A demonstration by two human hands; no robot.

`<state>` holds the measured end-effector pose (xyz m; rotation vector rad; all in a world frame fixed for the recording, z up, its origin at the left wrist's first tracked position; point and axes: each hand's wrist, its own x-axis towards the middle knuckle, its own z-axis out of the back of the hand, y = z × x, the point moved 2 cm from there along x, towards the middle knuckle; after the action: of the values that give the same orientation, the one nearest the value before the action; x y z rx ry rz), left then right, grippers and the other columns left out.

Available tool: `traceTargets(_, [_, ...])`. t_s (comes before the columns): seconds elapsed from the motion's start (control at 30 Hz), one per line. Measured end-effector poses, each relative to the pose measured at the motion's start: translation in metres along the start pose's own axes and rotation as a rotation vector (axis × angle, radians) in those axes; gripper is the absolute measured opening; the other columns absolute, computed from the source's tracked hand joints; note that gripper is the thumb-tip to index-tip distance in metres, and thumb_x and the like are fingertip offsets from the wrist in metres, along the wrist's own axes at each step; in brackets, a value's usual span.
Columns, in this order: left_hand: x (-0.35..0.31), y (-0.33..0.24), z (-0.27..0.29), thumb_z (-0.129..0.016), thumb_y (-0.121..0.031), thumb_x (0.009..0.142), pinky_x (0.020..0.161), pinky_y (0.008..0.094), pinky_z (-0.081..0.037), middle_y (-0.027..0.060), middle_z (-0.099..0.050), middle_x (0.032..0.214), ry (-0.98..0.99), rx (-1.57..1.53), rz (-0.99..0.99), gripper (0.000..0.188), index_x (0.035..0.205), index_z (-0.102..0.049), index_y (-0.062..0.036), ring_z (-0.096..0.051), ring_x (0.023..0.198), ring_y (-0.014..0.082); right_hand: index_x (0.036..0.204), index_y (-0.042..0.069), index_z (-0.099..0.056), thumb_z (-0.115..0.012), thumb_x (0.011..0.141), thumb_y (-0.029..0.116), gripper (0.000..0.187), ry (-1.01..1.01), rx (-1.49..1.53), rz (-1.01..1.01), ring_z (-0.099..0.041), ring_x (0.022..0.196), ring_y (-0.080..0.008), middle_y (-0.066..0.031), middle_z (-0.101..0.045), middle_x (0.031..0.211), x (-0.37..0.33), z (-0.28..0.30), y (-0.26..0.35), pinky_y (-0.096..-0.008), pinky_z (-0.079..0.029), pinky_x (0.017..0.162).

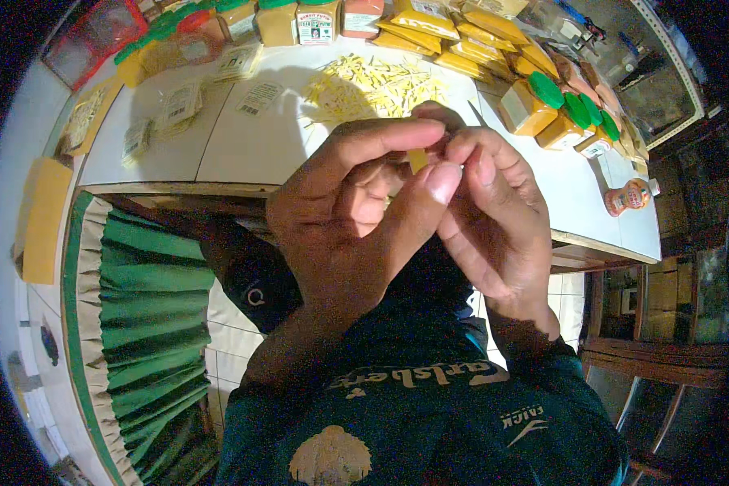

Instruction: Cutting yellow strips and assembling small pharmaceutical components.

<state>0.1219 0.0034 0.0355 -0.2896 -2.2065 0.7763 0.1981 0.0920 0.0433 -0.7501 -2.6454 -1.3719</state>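
My left hand (340, 202) and my right hand (502, 194) are raised together over the front edge of the white tiled table (243, 146). Thumbs and fingertips of both meet in a close pinch. Whatever they pinch is tiny and mostly covered by the fingers; a bit of yellow shows in the gap between the hands, though I cannot tell whether it is held. Just beyond my hands lies a loose pile of short, thin yellow strips (405, 81). A thin dark pointed thing (477, 113) sticks out beside my right fingers.
Flat clear packets (259, 96) lie at the left. Jars of yellow-orange contents with green lids (535, 105) stand at the right, near a small orange bottle (626, 197). Stacked yellow bags (421, 24) and more jars (278, 24) line the back. A green curtain (150, 308) hangs below.
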Motion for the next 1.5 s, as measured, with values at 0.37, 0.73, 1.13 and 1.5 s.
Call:
traceTargets(0.37, [0.001, 0.003, -0.011, -0.055, -0.005, 0.083, 0.097, 0.0352, -0.040, 0.0174, -0.058, 0.107, 0.002, -0.185, 0.166, 0.033, 0.114, -0.050, 0.0061, -0.055, 0.104, 0.0229, 0.109, 0.002, -0.054, -0.053, 0.091, 0.018, 0.025, 0.054, -0.208, 0.185, -0.054, 0.101, -0.0177, -0.0123, -0.048, 0.125, -0.002, -0.001, 0.000, -0.0320, -0.045, 0.089])
traceTargets(0.73, [0.000, 0.005, -0.012, -0.054, -0.009, 0.084, 0.092, 0.0303, -0.042, 0.0103, -0.062, 0.103, 0.011, -0.381, 0.263, 0.032, 0.115, -0.051, -0.0001, -0.056, 0.100, 0.0169, 0.109, 0.003, -0.056, -0.054, 0.090, 0.018, 0.024, 0.075, -0.477, 0.363, -0.046, 0.113, -0.0230, -0.0152, -0.044, 0.129, 0.000, 0.004, -0.003, -0.0376, -0.035, 0.098])
traceTargets(1.13, [-0.009, 0.016, -0.023, -0.054, -0.009, 0.088, 0.092, 0.0254, -0.040, 0.0062, -0.060, 0.108, 0.018, -0.719, 0.339, 0.027, 0.114, -0.054, -0.0030, -0.054, 0.103, 0.0122, 0.098, 0.004, -0.064, -0.061, 0.085, 0.013, 0.016, -0.003, -0.525, 0.556, -0.049, 0.109, -0.0227, -0.0151, -0.052, 0.118, 0.001, 0.014, -0.008, -0.0355, -0.037, 0.096])
traceTargets(1.5, [-0.008, 0.019, -0.024, -0.054, -0.009, 0.089, 0.093, 0.0241, -0.038, 0.0036, -0.058, 0.112, 0.021, -0.751, 0.374, 0.028, 0.117, -0.053, -0.0038, -0.052, 0.105, 0.0114, 0.108, 0.007, -0.055, -0.055, 0.091, 0.028, 0.027, 0.090, -0.524, 0.528, -0.045, 0.115, -0.0225, -0.0144, -0.047, 0.129, 0.004, 0.020, -0.013, -0.0368, -0.033, 0.100])
